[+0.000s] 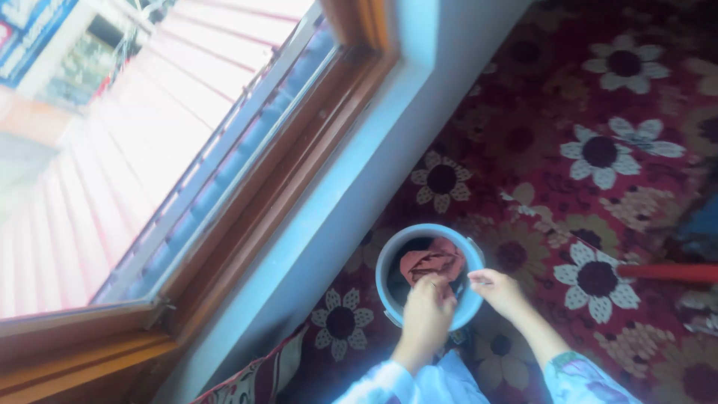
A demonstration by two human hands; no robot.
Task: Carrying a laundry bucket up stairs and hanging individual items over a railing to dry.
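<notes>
A light blue bucket [389,258] stands on the flowered carpet beside the wall. Inside it lies a crumpled reddish-pink cloth [434,260] over dark water. My left hand [426,310] reaches over the bucket's near rim, its fingers closed on the lower edge of the cloth. My right hand [499,290] is at the bucket's right rim, fingers pinched by the cloth's right corner; whether it grips the cloth or the rim is unclear. Both forearms wear pale sleeves.
A red carpet with white and brown flowers [598,157] covers the floor. A grey-blue wall [351,194] runs diagonally, with a wooden-framed window [247,187] above. A red handle-like bar [666,272] lies at the right. A patterned cushion [254,378] sits near bottom left.
</notes>
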